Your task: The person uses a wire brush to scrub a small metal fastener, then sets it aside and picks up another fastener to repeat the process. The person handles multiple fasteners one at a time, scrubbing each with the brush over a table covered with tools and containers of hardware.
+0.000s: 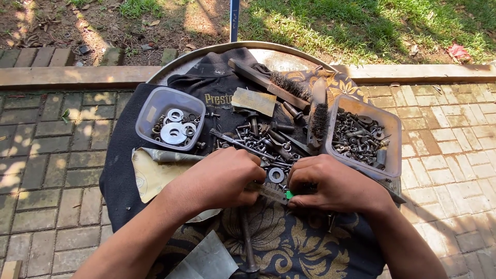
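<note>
Two tubs (170, 118) (368, 135) flank the bolt pile (268, 139), crowding approach.

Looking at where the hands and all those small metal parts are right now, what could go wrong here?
The right-hand tub of bolts sits near the cloth's edge, so a nudge might tip it onto the paving. Loose bolts and washers lie right in front of both hands and could roll off or get lost in the cloth's folds. The wire brushes close by might scratch a reaching hand.

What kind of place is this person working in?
Probably an outdoor yard or garden work spot: brick paving, grass beyond, and a cloth-covered round table strewn with loose bolts, wire brushes and tubs of hardware.
</note>
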